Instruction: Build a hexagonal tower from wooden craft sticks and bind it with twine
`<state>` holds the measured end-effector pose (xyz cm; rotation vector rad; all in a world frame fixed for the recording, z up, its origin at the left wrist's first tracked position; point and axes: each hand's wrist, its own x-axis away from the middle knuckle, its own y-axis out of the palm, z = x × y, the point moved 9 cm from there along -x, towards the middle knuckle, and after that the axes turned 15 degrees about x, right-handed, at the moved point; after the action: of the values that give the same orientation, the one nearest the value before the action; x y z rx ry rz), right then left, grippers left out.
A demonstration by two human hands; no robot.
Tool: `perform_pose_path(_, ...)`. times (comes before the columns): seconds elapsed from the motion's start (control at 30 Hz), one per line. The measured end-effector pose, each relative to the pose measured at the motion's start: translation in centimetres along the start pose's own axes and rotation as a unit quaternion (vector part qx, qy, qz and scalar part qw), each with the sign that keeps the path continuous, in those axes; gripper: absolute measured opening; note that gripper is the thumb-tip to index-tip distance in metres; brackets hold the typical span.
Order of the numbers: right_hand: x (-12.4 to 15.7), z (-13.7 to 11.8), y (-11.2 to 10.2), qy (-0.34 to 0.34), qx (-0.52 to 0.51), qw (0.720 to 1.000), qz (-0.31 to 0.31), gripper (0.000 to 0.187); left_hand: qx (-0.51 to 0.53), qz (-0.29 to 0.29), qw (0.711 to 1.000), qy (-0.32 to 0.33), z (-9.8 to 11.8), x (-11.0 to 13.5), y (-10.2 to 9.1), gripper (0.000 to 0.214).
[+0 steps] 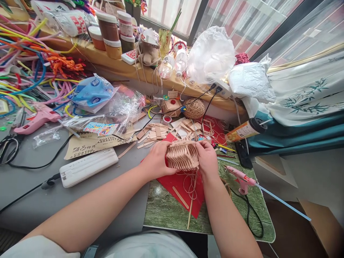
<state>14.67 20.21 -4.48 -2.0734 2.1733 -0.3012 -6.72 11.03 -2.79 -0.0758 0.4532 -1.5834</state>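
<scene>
Both hands grip a small structure built of stacked wooden craft sticks, held just above a red sheet on a green wood-print mat. My left hand wraps its left side, fingers curled behind it. My right hand clasps the right side. Thin twine dangles from the structure onto the red sheet. Loose craft sticks lie scattered just behind the hands.
A pink glue gun with a glue stick lies right of my right hand, its black cord looping over the mat. A ball of twine, a white power strip, another pink glue gun, pipe cleaners and jars crowd the desk.
</scene>
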Motion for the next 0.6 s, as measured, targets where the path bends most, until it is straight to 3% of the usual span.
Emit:
perform_pose_path(0.2,-0.6,-2.2,0.8,-0.05,0.081,0.995,-0.04,0.032,-0.066,-0.053,0.996,-0.038,-0.9,0.2,1.3,0.076)
perform_pose_path(0.37,-0.5,-3.8,0.9,-0.085,0.156,0.983,-0.046,0.025,-0.079,-0.072,0.994,-0.032,-0.1,0.1,1.2,0.073)
perform_pose_path(0.47,-0.5,-4.3,0.8,-0.102,0.176,0.977,-0.056,0.023,-0.081,-0.112,0.99,-0.023,0.4,0.1,1.2,0.06)
perform_pose_path(0.6,-0.8,-5.0,0.5,-0.127,0.206,0.968,-0.071,0.021,-0.082,-0.16,0.984,-0.012,0.8,0.3,1.4,0.061)
